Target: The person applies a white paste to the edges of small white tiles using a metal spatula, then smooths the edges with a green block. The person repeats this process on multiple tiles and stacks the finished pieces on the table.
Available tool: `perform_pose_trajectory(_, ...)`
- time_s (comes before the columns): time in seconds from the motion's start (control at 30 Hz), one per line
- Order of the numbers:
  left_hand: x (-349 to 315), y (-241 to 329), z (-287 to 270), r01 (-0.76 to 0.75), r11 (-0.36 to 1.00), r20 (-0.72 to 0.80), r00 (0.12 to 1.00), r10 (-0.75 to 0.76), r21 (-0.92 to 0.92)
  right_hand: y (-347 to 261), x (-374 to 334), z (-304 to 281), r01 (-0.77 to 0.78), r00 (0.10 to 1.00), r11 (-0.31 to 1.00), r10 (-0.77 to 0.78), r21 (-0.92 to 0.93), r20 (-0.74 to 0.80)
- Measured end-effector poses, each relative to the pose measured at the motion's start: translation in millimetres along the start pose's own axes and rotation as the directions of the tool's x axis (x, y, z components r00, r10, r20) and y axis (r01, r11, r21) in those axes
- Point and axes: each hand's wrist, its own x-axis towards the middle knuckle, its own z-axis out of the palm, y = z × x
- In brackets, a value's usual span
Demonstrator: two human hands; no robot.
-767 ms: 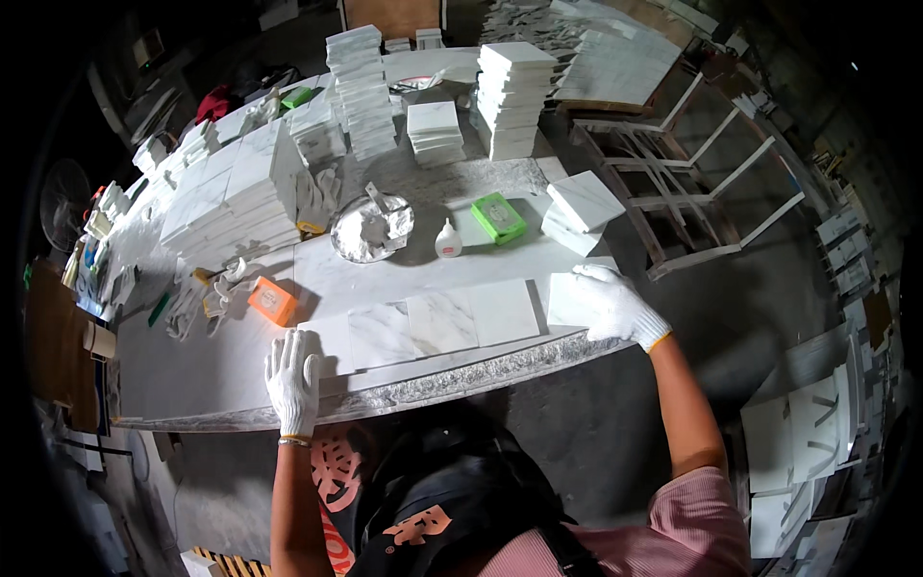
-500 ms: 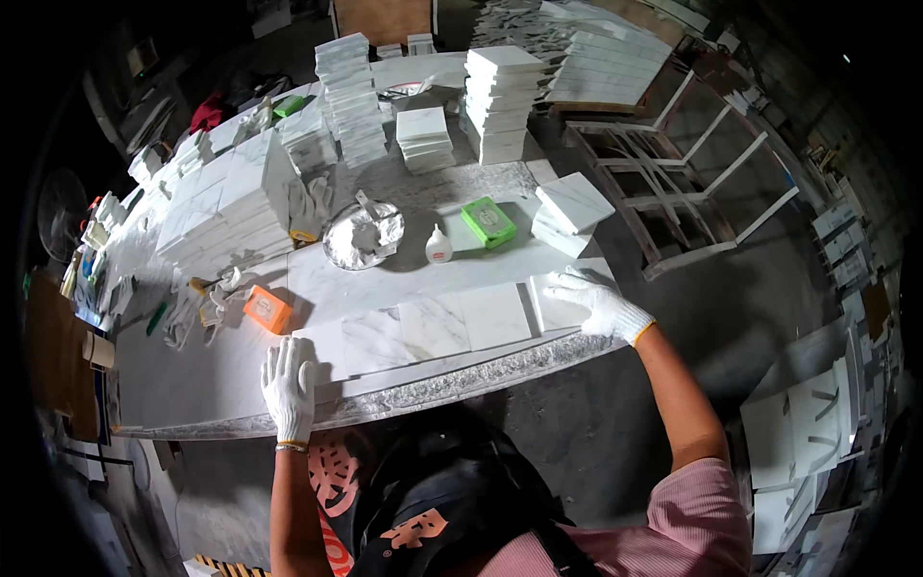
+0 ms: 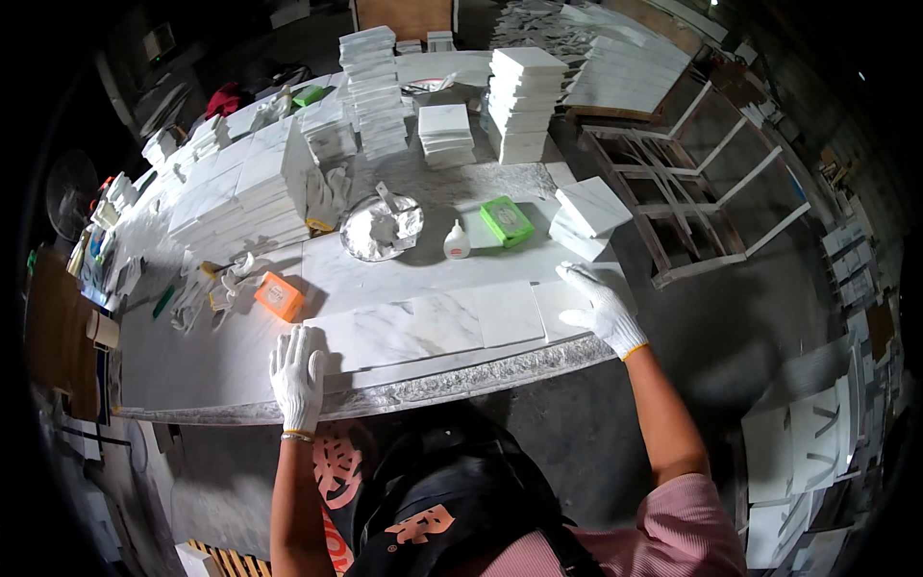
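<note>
Along the near edge of the worktable lies a row of white, grey-veined marble tiles [image 3: 447, 322], set edge to edge. My left hand [image 3: 298, 380], in a white knit glove, rests flat at the row's left end, its fingers stretched out. At the other end my gloved right hand [image 3: 604, 315] lies against the last tile [image 3: 553, 306], fingers extended and thumb apart. Behind the row stand a metal bowl of white powder [image 3: 381, 228] with a scraper in it, a small white squeeze bottle [image 3: 456, 240] and a green box [image 3: 507, 222].
Tall stacks of marble tiles [image 3: 524, 106] rise at the back, with a wide tile stack [image 3: 240, 183] at left. Two loose tiles [image 3: 591, 212] lie behind my right hand. An orange box [image 3: 279, 297] sits near several used gloves [image 3: 226, 288]. Beyond the table's right edge stands a metal-and-wood frame [image 3: 687, 192].
The rightmost tile has moved left with my right hand, closing the gap beside its neighbour. My left hand stays at the left end. The whole view has shifted slightly.
</note>
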Motion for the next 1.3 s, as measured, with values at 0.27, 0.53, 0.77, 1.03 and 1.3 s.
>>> perform_pose_trajectory(0.27,-1,-1,2,-0.012,1.0,-0.034,0.999,0.012,0.002,-70,39,50,0.258,0.934,0.73,-0.02,-0.633,0.357)
perform_pose_trajectory(0.53,0,-5,7,-0.02,1.0,-0.081,0.997,0.018,-0.021,-76,63,49,0.289,0.928,0.744,-0.063,-0.602,0.368)
perform_pose_trajectory(0.77,-9,27,-10,-0.055,0.948,-0.307,0.95,-0.047,-0.314,-145,55,43,0.27,0.959,0.709,-0.138,-0.651,0.247)
perform_pose_trajectory(1.03,-34,116,-71,0.421,-0.46,0.408,0.903,0.135,-0.781,-256,33,110,0.568,0.817,0.703,-0.417,-0.428,0.399)
perform_pose_trajectory(1.3,-69,81,-77,0.443,-0.698,0.496,0.857,0.144,-0.563,-242,47,135,-0.141,0.949,0.917,0.018,0.373,0.316)
